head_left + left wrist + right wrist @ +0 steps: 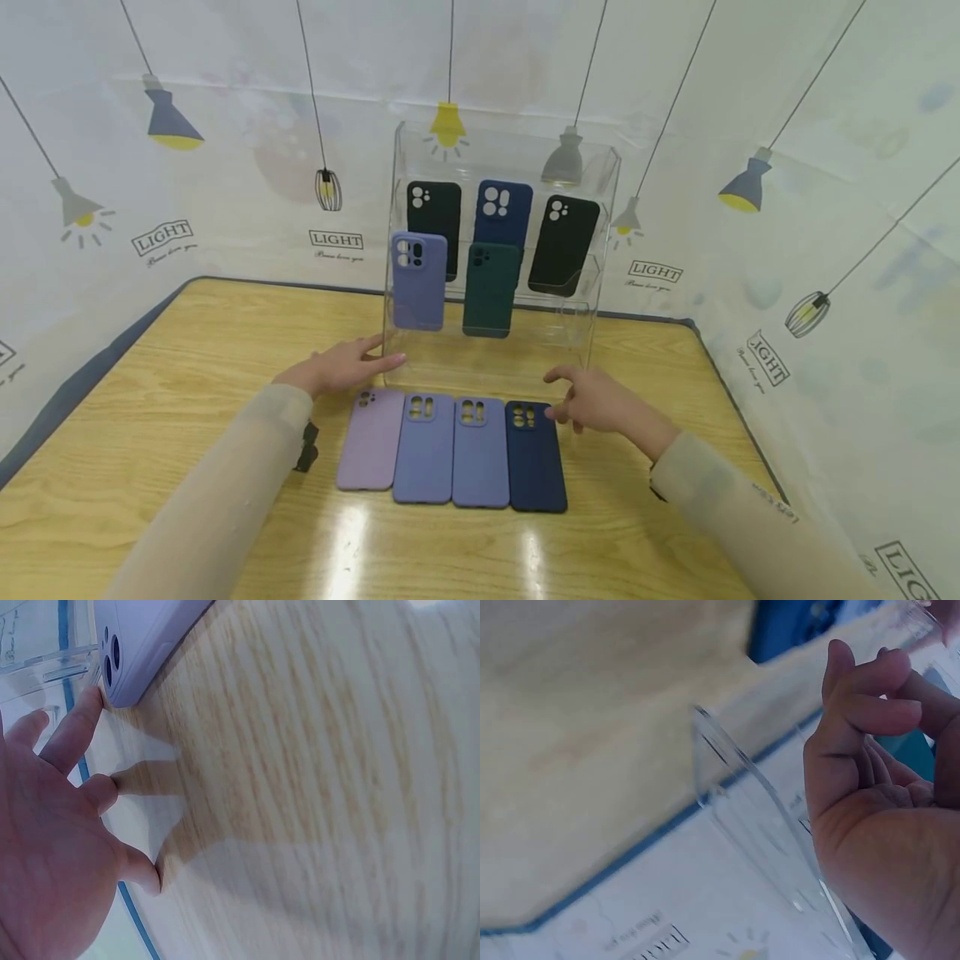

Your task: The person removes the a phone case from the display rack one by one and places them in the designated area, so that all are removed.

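Note:
A clear acrylic display stand [483, 362] holds several phone cases. In its upper row are a black case [435, 225], a blue case [506, 229] and another black case [562, 250]. Below them are a lavender-blue case [418, 292] and a dark green case [489, 296]. My left hand [345, 367] is at the stand's lower left corner, fingers spread and fingertips at its edge. In front of the stand's lower right, my right hand [600, 404] hovers with loosely bent fingers and holds nothing. One fingertip overlaps the corner of a navy case [536, 467] in the head view.
On the wooden table [187, 400], left of the navy case, lie a pale purple case [371, 446] and two lavender-blue cases, one [423, 458] beside the other [480, 458]. A lamp-printed cloth [262, 125] backs the table behind the stand.

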Motion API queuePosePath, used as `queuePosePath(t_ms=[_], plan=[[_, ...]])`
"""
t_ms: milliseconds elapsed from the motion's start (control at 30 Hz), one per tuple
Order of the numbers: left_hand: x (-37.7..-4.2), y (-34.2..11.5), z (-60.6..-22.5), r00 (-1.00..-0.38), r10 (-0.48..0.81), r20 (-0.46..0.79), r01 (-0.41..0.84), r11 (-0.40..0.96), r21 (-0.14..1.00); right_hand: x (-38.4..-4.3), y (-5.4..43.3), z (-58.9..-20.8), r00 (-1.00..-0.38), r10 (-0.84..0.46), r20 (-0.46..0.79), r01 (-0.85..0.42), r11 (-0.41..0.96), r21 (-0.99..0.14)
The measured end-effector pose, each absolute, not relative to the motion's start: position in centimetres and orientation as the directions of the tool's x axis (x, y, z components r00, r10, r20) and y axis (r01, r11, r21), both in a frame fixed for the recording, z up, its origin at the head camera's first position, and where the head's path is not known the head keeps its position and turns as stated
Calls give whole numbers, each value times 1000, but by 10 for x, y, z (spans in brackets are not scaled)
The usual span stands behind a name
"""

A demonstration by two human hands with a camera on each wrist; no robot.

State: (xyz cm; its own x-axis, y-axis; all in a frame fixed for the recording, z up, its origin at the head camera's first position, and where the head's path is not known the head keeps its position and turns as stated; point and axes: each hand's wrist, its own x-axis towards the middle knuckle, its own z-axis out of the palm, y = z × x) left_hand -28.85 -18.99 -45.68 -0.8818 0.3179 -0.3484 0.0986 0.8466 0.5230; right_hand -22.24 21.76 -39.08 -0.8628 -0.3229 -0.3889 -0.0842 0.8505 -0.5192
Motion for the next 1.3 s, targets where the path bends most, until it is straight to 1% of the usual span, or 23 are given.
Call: queuePosePath(t_ms=[267,467,600,767,967,1133,1300], plan=[[-289,-189,-457,-882,316,-350,99,850,518,-236,210,-342,-869,-376,-320,-156,824,-545],[-288,-188,-456,-883,317,-346,97,844,528,-246,198,-305,-892,-369,-260,-212,851,-480],[-287,-189,-455,-883,319,-343,98,842,531,-251,189,-287,-900,-373,-223,-234,849,-474],[-288,-189,-457,-883,315,-347,97,848,521,-260,180,-273,-914,-360,-187,-238,850,-470],[-288,-190,-456,-881,314,-354,93,848,522,-272,170,-261,-934,-320,-162,-218,866,-450],[-288,-190,-456,-879,314,-360,93,851,516,-281,161,-254,-953,-274,-129,-189,870,-455],[-289,-191,-457,-879,314,-359,94,852,515,-290,153,-251,-959,-249,-133,-169,884,-435]])
